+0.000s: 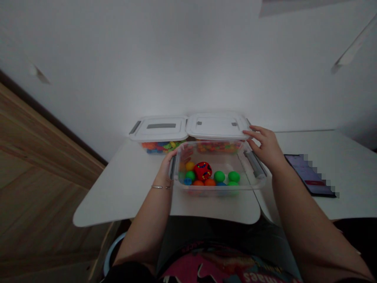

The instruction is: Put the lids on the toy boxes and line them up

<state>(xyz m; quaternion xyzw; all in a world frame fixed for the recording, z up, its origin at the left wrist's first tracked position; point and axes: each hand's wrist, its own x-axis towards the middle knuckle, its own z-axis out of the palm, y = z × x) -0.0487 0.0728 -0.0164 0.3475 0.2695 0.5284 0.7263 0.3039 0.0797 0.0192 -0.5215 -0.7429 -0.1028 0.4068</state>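
My left hand (165, 167) is clasped on the open bin (250, 186) of balls (219, 176), seemingly steadying it at the surface (126, 177); my right hand's (260, 143) fingers, spread apart, meet the rear lid's (216, 125) edge.

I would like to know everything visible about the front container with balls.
The front container looks like clear plastic: rectangular, lidless, with gray latches at both ends. It is over the white table, before two lidded boxes, apparently tilted toward the camera, with colorful balls gathered along its near side. The left hand holds its left end; contact with the right hand is unclear.
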